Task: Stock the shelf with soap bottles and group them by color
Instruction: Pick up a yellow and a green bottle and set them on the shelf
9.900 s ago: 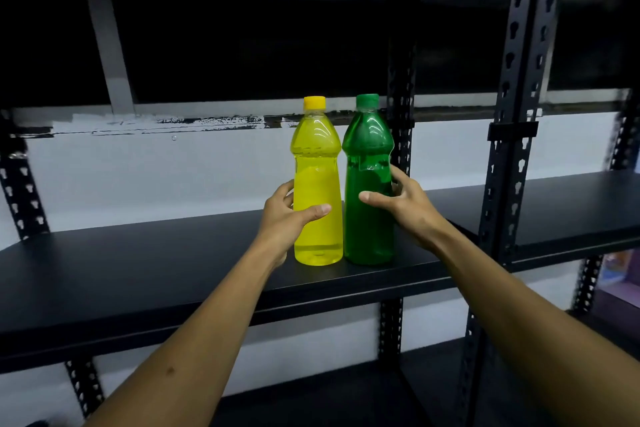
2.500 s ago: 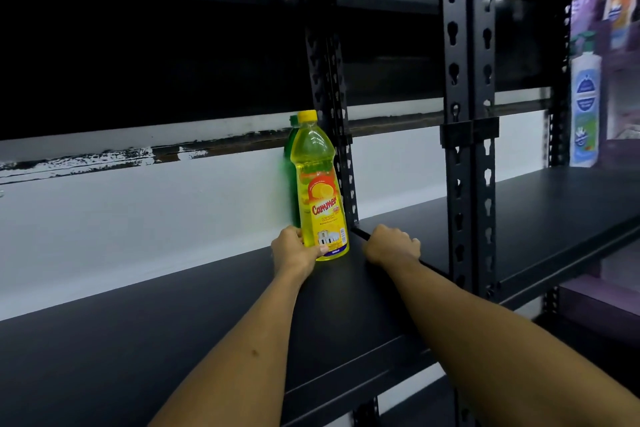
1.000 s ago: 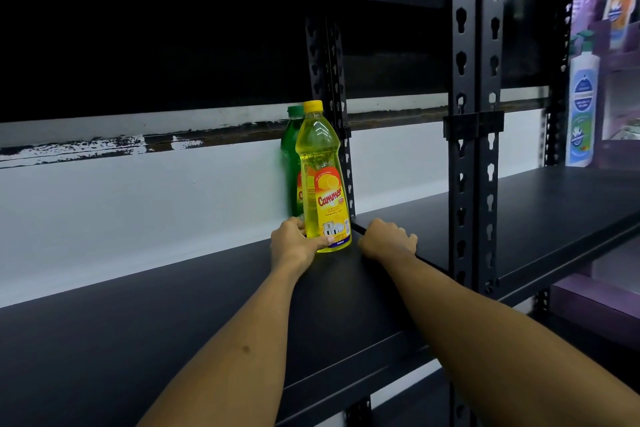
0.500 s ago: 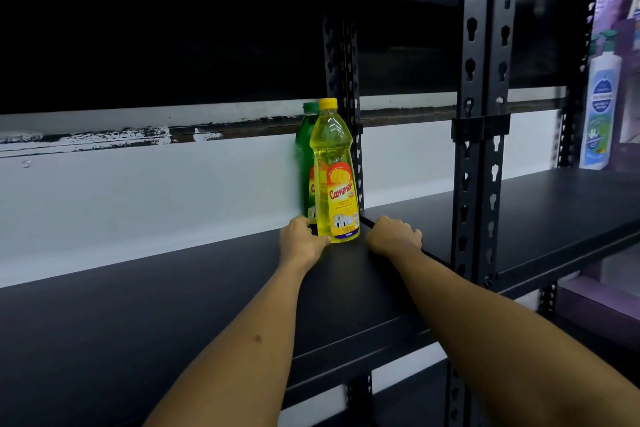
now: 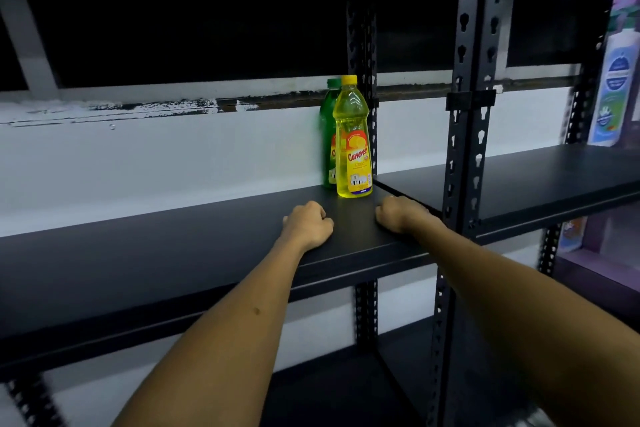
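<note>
- a black metal shelf [image 5: 173,253] runs across a white wall, with perforated uprights [image 5: 464,135] at its right end.
- the yellow bottle [image 5: 353,139] stands upright at the shelf's back right corner; clear yellow liquid, yellow cap, red-and-yellow label reading "cammer".
- the green bottle [image 5: 327,128] stands just behind it, half hidden, against the wall.
- the board lies bare left of the bottles, open along its front edge.
- half a second ago the left hand [image 5: 308,224] gripped the yellow bottle's base; now it is off, fingers curled, holding nothing.
- the right hand [image 5: 398,213] rests curled on the shelf, also holding nothing.
</note>
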### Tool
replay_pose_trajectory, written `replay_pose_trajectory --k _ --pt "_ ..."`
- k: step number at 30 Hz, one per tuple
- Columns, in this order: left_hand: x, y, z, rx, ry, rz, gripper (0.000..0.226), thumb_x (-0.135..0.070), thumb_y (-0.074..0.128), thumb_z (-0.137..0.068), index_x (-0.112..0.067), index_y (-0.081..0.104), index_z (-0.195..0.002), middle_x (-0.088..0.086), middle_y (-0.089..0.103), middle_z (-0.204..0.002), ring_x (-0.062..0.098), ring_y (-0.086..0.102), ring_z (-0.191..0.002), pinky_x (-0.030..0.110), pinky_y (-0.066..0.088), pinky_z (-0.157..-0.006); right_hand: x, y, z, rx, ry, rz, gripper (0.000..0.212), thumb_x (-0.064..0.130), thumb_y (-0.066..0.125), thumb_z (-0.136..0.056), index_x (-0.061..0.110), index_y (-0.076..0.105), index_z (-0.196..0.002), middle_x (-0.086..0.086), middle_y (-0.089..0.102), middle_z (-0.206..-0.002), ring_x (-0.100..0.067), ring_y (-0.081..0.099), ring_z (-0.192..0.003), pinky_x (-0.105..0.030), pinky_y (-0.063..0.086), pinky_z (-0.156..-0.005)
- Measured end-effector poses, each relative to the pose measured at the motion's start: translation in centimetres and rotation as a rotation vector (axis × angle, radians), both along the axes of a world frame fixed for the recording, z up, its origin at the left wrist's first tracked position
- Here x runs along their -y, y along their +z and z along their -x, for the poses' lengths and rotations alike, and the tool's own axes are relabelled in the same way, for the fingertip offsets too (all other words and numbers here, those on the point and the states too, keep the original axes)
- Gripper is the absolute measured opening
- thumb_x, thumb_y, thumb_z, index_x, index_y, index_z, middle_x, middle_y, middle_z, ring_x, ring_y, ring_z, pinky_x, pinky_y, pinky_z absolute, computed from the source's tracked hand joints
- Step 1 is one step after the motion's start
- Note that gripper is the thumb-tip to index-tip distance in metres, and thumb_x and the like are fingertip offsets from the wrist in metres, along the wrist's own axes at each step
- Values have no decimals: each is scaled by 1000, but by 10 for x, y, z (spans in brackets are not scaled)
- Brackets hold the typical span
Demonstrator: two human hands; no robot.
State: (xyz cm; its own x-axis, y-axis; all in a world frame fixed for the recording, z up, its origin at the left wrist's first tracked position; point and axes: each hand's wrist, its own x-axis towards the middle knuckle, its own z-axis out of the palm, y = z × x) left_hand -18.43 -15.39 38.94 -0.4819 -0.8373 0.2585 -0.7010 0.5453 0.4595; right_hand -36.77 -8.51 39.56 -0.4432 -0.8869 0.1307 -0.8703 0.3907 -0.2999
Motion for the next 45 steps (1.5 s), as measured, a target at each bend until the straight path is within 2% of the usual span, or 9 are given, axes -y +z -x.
replay_pose_trajectory --k 8,12,15,19,24,31,37,40,45 --pt "-66 -17 -75 142 -55 290 37 -37 35 -96 -13 62 -86 9 66 -90 30 60 -81 37 50 -70 -44 -17 -58 -165 19 115 37 32 33 -95 7 60 -103 -18 62 -113 -37 58 -101 -39 41 -79" --pt "-94 -58 -116 196 -133 664 42 -24 55 -90 -5 55 -127 11 58 -128 29 52 -121 40 34 -106 -69 -50 -107 -274 138 470 33 24 33 -95 5 60 -92 -18 64 -103 -38 56 -102 -42 37 -90" --pt "-110 -91 -145 128 -144 687 58 -14 62 -83 -2 48 -138 15 32 -155 32 25 -145 47 15 -119 -87 -89 -145 -184 152 548 57 23 50 -87 0 42 -139 -18 39 -147 -39 28 -140 -46 31 -110" --pt "-132 -136 -178 135 -136 381 53 -14 53 -90 -5 44 -141 10 19 -161 23 6 -150 46 12 -121 -109 -142 -184 18 151 490 60 18 56 -89 12 36 -146 -4 4 -162 -25 38 -135 -36 49 -84" --pt "-145 -224 -223 126 31 -128 48 -17 56 -93 -7 49 -139 11 46 -145 26 43 -133 34 36 -111 -131 -225 -206 350 236 92 45 16 56 -93 6 50 -136 -19 59 -129 -35 61 -109 -39 50 -86" --pt "-161 -348 -256 75 257 -624 40 -18 64 -90 -8 59 -128 8 62 -127 22 61 -112 23 47 -87 -143 -354 -222 573 94 -306 23 14 60 -89 2 70 -106 -16 68 -110 -30 61 -108 -32 45 -90" --pt "-178 -412 -257 80 290 -804 7 -9 62 -88 -6 68 -89 4 61 -80 22 61 -89 35 44 -68 -154 -421 -240 837 -14 -580 10 15 53 -92 9 59 -88 -13 55 -82 -26 55 -68 -28 43 -57" --pt "-184 -439 -256 152 228 -964 6 -17 63 -90 -14 64 -96 -5 54 -82 17 58 -91 24 43 -63 -151 -449 -244 758 -85 -599 19 15 57 -89 18 54 -70 -10 55 -84 -25 54 -84 -33 43 -71" --pt "-182 -464 -238 108 243 -1085 18 -16 63 -90 1 64 -86 5 52 -66 15 51 -59 20 32 -47 -151 -475 -251 776 -327 -546 38 7 56 -89 -3 52 -126 -21 53 -132 -36 49 -123 -30 40 -93"
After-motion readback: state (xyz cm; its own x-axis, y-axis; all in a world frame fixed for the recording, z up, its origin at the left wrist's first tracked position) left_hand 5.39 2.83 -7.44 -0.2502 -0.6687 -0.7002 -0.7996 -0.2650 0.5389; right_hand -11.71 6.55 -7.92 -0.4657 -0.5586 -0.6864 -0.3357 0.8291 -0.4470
